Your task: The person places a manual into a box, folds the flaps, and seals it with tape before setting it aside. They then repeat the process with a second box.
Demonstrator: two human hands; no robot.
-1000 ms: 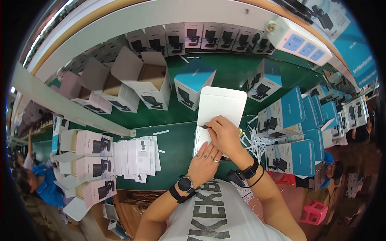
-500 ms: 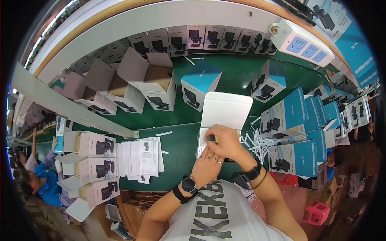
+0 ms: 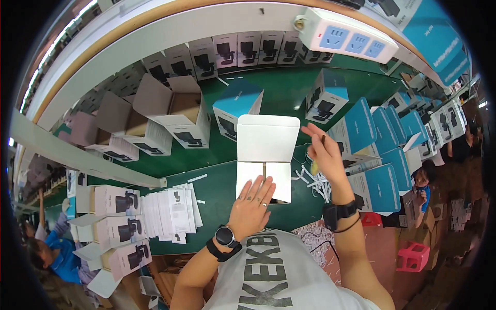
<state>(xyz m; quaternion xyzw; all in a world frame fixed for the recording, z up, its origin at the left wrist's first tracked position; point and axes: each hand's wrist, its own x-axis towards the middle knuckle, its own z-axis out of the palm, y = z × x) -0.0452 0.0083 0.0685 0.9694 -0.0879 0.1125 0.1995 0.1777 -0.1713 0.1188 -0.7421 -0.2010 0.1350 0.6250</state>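
Observation:
In front of me on the green bench stands a white carton [image 3: 267,138] with its lid raised at the far side. My left hand [image 3: 252,206] lies flat on the carton's inner flaps, fingers stretched out. A narrow gap runs between the flaps beyond my fingertips, and a dark opening shows at the near edge. Right of the carton and apart from it, my right hand [image 3: 327,160] is raised with some fingers extended. Tucked in it is a small yellow and dark tool [image 3: 314,167], mostly hidden by the fingers.
White paper strips [image 3: 314,182] lie right of the carton, near teal-lidded boxes [image 3: 382,181]. A stack of leaflets [image 3: 170,214] and open boxes [image 3: 121,201] stand left. More boxes line the back, under a white power strip [image 3: 351,39]. Co-workers sit at both sides.
My right hand has lifted off the carton and moved right with the small tool. My left hand remains on the flaps, now more fully visible. The whole view has shifted slightly.

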